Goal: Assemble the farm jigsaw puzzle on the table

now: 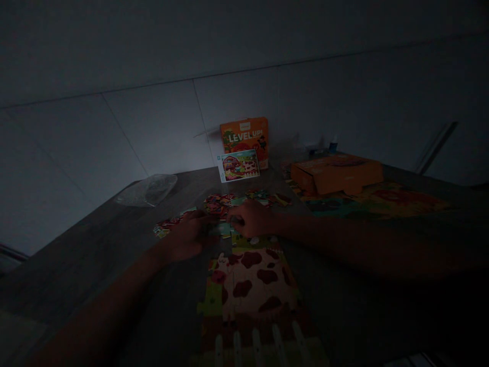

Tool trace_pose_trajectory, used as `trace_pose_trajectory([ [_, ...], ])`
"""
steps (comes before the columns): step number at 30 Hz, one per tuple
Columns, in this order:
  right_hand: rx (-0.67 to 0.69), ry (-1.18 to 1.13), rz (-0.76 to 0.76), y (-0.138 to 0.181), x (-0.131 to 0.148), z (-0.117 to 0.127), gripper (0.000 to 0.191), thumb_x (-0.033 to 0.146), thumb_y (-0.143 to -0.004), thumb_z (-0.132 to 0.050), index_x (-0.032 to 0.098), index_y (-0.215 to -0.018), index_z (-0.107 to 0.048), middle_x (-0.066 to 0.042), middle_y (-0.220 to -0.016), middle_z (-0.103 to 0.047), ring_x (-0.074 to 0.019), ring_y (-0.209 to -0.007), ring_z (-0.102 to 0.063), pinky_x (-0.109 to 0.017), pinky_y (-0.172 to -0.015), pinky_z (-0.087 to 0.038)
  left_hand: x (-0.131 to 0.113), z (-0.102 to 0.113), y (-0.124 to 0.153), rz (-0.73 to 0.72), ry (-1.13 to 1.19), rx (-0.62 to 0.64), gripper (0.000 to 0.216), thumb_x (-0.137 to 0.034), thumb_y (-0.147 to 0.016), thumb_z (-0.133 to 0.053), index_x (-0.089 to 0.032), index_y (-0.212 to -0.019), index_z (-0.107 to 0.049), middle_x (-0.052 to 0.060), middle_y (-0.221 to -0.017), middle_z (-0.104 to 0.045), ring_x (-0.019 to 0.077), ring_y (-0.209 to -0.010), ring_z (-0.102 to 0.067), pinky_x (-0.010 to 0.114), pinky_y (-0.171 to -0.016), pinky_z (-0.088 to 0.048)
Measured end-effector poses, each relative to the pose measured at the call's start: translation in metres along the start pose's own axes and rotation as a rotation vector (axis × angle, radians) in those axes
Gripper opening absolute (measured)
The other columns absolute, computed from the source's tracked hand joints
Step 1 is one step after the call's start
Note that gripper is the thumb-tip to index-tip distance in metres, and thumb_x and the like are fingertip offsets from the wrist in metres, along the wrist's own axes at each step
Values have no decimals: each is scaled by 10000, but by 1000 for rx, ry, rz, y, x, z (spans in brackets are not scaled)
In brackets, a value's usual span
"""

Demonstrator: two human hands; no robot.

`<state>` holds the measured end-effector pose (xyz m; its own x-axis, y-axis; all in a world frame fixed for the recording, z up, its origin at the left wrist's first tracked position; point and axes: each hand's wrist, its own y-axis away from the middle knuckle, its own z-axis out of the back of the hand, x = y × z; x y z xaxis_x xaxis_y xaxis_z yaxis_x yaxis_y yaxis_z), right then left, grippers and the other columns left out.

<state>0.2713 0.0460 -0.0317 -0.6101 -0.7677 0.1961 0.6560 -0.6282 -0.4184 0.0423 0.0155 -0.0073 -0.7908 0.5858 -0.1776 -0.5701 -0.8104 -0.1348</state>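
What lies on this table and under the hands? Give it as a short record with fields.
Light: very dim
Left hand: on loose pieces, grip unclear
Right hand: touching a piece above the cow puzzle
By wall: upright orange box, picture card in front
Right side: flat orange box
Left side: clear bag
Surface: grey table

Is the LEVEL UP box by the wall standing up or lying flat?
Upright: the LEVEL UP box stands on edge against the wall, printed front facing the camera, a picture card propped before it.
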Motion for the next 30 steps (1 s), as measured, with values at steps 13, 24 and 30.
trace_pose_trajectory([
  [13, -16, -25, -10, 2, 1, 1, 258, 219, -771, -604, 179, -983, -745, -30, -661, -694, -157, -592, -587, -239, -566, -340, 2, 0, 0, -16, 37, 6, 362, -450, -874, -573, -224, -1136, -678, 116, -1154, -635, 301, -1088, -584, 433, -974, -461],
  [24, 4, -7, -17, 1, 0, 0, 252, 234, -757, -618, 197, -971, -746, -33, -700, -701, -170, -635, -610, -250, -593, -374, -1, 1, 0, 22, 38, 3, 382, -466, -861, -587, -208, -1125, -684, 121, -1162, -636, 334, -1117, -585, 463, -963, -469],
  [30, 41, -2, -30, 0, 3, 3, 286, 248, -771, -616, 195, -1023, -740, -42, -711, -706, -188, -669, -629, -264, -633, -400, -4, 3, 0, 37, 50, 14, 358, -412, -848, -598, -198, -1124, -678, 123, -1167, -632, 316, -1107, -585, 454, -963, -467],
])
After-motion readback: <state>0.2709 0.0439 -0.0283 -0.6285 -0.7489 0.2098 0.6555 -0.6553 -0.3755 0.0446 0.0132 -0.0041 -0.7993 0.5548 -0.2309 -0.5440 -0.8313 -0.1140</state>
